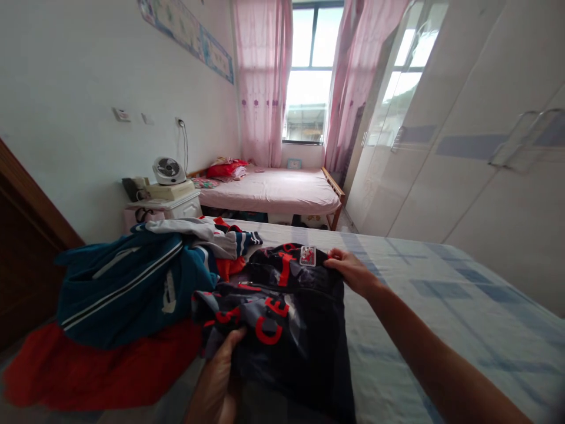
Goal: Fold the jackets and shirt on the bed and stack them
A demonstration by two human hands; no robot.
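A folded black top [313,324] with grey patches, red lettering and a small badge lies on the bed in front of me. My left hand [220,368] grips its near left part, thumb on top and the other fingers hidden beneath the cloth. At the far right corner, near the badge, my right hand [348,268] pinches the edge of the top. A heap of clothes lies to the left: a teal jacket [132,288] with white stripes, a grey garment [189,229] and a red garment [110,371] under the jacket.
The bed [419,330] has a pale blue checked sheet. Beyond it stands another bed [282,188] with a pink sheet. A fan [169,169] sits on boxes on a white cabinet [189,206] at the left. White wardrobes [485,194] line the right side.
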